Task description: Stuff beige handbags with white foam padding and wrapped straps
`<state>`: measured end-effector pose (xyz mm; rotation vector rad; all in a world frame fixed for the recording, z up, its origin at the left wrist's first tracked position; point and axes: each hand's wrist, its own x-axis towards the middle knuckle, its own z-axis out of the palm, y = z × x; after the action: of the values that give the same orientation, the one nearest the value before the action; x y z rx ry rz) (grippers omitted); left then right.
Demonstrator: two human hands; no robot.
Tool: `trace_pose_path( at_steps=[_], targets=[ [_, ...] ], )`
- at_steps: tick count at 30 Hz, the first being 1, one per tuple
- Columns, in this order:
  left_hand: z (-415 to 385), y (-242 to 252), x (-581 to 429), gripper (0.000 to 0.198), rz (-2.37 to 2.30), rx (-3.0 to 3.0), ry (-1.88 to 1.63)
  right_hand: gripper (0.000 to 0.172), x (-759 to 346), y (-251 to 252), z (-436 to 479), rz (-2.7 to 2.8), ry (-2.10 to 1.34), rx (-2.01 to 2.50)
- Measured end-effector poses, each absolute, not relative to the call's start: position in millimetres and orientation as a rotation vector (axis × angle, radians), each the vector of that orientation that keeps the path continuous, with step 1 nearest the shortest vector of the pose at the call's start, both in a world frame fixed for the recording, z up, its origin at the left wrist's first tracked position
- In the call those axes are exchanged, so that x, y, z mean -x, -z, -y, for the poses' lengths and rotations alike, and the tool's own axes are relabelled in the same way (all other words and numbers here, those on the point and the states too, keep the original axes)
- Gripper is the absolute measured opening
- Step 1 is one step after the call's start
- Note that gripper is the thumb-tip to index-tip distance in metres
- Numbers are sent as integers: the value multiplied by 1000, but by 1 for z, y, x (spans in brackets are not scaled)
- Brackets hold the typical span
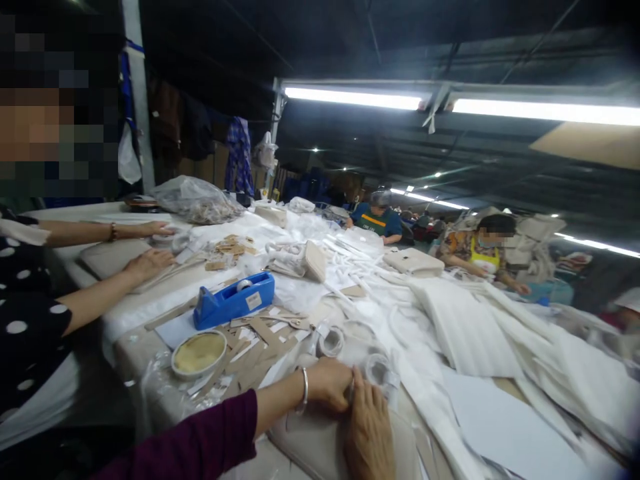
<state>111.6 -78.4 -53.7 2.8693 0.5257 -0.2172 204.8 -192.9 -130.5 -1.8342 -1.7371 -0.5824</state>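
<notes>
My left hand, in a maroon sleeve with a silver bangle, is curled into a pinch at the top edge of a beige padded piece lying at the near table edge. What its fingers hold is hidden. My right hand lies flat on the same piece just beside it, fingers together and pointing away from me. A clear tape roll sits right beyond both hands, with a white tape roll a little farther back.
A blue tape dispenser, a round tin of yellowish paste and brown paper strips lie to the left. White foam sheets cover the right. A co-worker's hands rest on the table at left. Other workers sit far back.
</notes>
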Motion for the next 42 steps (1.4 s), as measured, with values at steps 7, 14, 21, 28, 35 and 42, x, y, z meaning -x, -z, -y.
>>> trace_pose_path(
  at_steps=[7,14,21,28,35,42],
  targets=[
    [62,57,-125,46,-510,-2774,392,56,-246,99,163,1650,384,1660],
    [53,76,-126,47,-432,-2808,400,37,-302,22,-27,1668,27,2259],
    [46,70,-127,44,-370,-2736,417,20,-313,29,-72,1641,-73,2480],
    [54,42,-122,39,-328,-2649,387,41,-383,-3,126,1354,22,2574],
    [60,37,-119,33,-304,-2627,294,39,-403,37,375,939,-37,2562],
    [73,20,-109,24,-337,-2604,239,38,-379,70,391,921,-295,2397]
  ],
)
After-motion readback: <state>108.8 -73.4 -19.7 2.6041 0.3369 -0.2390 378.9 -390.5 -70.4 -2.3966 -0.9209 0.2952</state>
